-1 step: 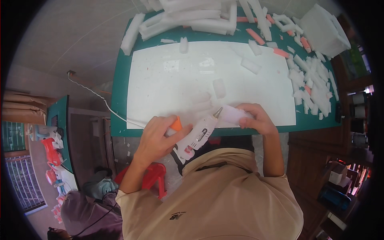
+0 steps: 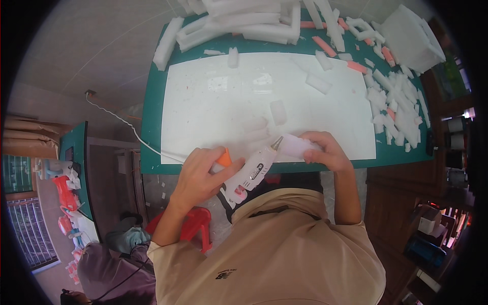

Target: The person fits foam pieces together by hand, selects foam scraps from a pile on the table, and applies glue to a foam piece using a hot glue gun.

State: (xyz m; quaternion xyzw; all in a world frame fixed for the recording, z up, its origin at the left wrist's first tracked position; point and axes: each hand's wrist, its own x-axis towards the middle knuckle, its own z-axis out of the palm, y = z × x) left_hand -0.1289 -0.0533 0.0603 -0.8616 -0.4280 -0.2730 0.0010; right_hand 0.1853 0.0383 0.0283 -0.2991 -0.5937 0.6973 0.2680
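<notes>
My left hand (image 2: 195, 175) is closed round the handle of a white hot glue gun (image 2: 249, 175), whose orange trigger (image 2: 224, 158) shows beside the fingers. The metal nozzle (image 2: 277, 143) points up and to the right, close by a white foam block (image 2: 295, 146). That block is gripped at its right end by my right hand (image 2: 328, 151), thumb on the near side. Whether nozzle and foam touch, I cannot tell. Small loose foam pieces (image 2: 278, 112) lie on the white board (image 2: 203, 109) just beyond the gun.
The board rests on a green-topped table (image 2: 152, 119). Long foam strips and frames (image 2: 239, 30) are stacked at the back, and a heap of foam scraps (image 2: 399, 109) covers the right side. A white cord (image 2: 122, 122) runs from the left wall. A red stool (image 2: 198, 226) stands below left.
</notes>
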